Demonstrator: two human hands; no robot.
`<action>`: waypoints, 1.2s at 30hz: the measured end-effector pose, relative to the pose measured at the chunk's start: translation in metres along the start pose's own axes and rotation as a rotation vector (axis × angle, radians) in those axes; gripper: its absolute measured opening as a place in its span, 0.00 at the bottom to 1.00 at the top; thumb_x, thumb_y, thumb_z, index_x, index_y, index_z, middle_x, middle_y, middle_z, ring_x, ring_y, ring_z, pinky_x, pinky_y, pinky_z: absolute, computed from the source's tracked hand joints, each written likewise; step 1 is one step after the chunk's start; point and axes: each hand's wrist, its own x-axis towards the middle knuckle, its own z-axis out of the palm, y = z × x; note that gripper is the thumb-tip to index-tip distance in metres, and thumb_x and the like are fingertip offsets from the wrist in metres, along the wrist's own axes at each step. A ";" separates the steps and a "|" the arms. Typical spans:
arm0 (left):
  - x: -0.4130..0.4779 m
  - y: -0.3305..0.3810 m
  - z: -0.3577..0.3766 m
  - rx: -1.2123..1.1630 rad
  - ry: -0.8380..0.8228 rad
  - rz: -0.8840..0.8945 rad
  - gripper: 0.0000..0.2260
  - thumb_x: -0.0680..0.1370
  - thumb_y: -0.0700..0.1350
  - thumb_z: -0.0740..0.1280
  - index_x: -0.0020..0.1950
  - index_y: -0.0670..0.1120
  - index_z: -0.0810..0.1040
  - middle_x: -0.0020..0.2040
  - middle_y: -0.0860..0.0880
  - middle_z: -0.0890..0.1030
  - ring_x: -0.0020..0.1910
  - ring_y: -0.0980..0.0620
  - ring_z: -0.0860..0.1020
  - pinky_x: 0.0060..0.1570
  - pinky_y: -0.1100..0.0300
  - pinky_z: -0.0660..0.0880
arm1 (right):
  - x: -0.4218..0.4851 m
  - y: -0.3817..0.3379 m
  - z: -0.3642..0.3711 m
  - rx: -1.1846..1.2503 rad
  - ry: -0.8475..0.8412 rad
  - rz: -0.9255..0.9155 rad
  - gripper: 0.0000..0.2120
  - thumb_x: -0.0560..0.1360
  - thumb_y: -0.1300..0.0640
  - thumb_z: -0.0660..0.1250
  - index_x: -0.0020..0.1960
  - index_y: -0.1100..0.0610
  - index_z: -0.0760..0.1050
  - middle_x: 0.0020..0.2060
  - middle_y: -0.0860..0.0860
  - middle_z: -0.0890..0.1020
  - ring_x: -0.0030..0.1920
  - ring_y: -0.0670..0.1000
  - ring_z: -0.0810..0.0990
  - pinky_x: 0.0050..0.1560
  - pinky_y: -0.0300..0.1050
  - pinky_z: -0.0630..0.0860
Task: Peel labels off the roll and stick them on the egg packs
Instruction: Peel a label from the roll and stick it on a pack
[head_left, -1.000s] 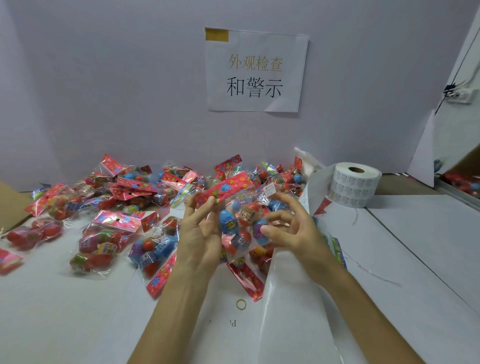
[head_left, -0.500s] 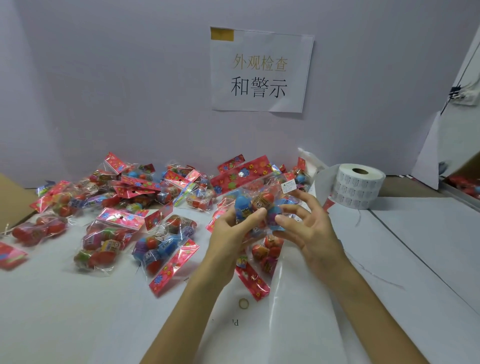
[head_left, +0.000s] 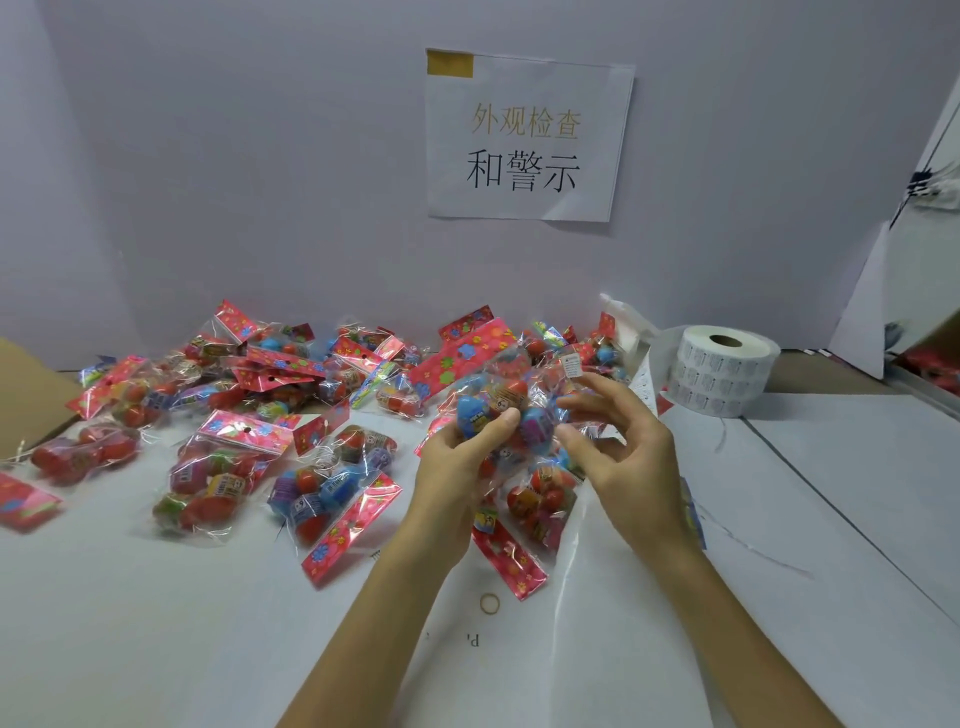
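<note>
The paper sign (head_left: 527, 137) on the wall reads "外观检查" above "和警示".

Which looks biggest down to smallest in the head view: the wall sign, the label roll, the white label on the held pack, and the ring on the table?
1. wall sign
2. label roll
3. white label and ring: both tiny and about alike, so I won't rank them.

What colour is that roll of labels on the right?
White, with small grey print; the label roll shows best in the head view.
</note>
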 end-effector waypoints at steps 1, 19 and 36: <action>0.000 0.000 0.000 -0.037 0.009 -0.022 0.22 0.71 0.48 0.76 0.62 0.42 0.80 0.53 0.44 0.87 0.53 0.45 0.86 0.58 0.50 0.81 | 0.001 0.000 -0.001 0.031 0.029 -0.009 0.18 0.76 0.61 0.73 0.63 0.47 0.78 0.45 0.43 0.85 0.50 0.45 0.83 0.47 0.38 0.81; 0.001 0.004 -0.003 -0.091 0.038 -0.078 0.17 0.77 0.52 0.70 0.60 0.43 0.81 0.53 0.44 0.87 0.57 0.43 0.84 0.51 0.57 0.80 | 0.004 -0.004 -0.005 0.378 -0.303 0.368 0.15 0.82 0.66 0.60 0.56 0.55 0.85 0.26 0.52 0.69 0.26 0.48 0.61 0.27 0.42 0.58; 0.002 0.004 0.001 -0.006 0.138 -0.062 0.15 0.78 0.52 0.72 0.61 0.46 0.79 0.42 0.53 0.88 0.43 0.53 0.86 0.39 0.61 0.81 | 0.002 0.002 -0.001 0.101 -0.260 0.242 0.11 0.82 0.64 0.65 0.55 0.52 0.82 0.26 0.48 0.74 0.25 0.44 0.69 0.24 0.37 0.66</action>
